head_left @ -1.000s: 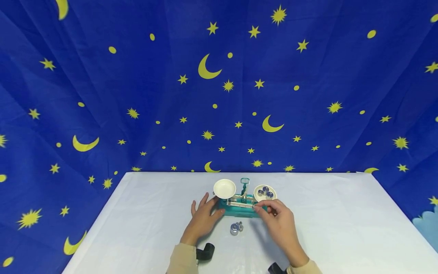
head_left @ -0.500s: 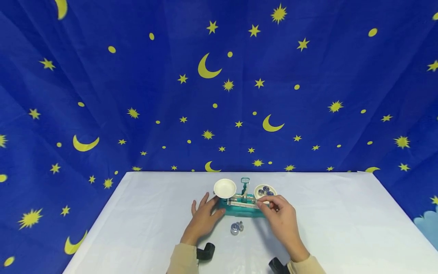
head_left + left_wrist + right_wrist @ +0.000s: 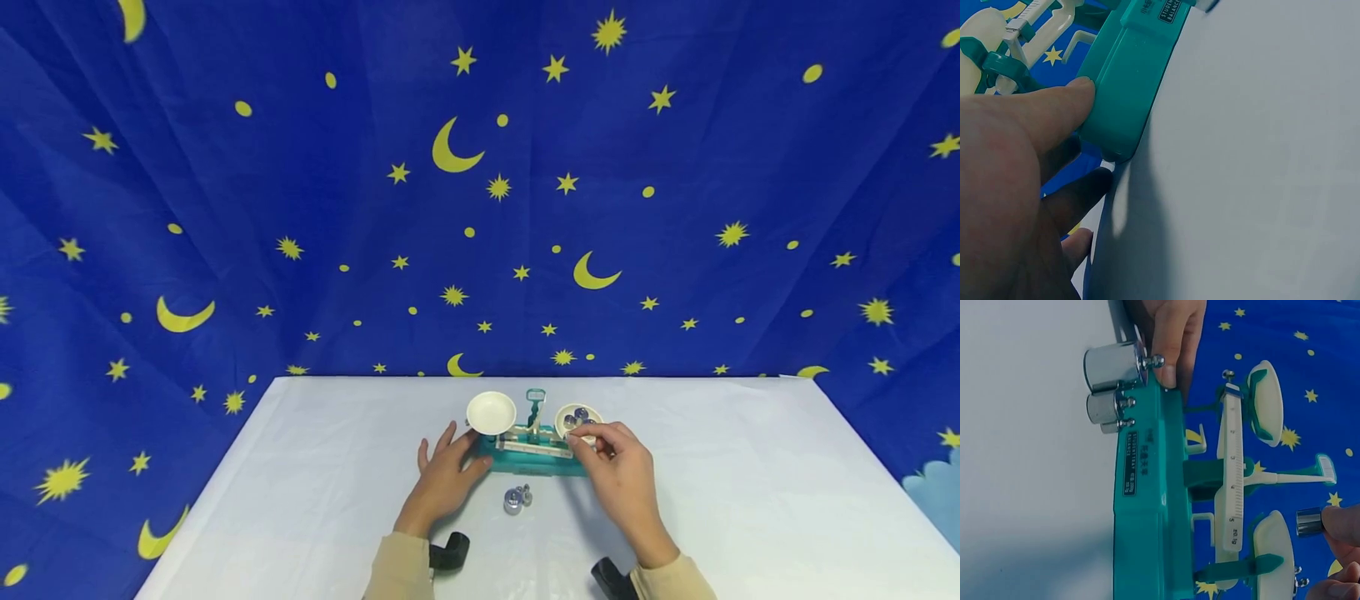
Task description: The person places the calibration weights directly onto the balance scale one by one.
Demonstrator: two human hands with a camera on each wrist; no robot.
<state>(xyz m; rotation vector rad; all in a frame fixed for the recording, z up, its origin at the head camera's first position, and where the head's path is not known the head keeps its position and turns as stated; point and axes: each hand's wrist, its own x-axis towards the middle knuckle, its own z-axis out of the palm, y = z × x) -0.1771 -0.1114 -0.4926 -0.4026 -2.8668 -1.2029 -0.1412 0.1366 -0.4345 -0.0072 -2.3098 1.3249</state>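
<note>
Right hand pinches a small metal weight, raised from beside the scale bar to the edge of the right pan, apparently not yet among the weights inside; left hand rests loosely against the green balance.

– Can see every weight in the right pan of the balance?
– No, lose part of one behind the right hand. Can't read its beam in the head view: too small.
</note>
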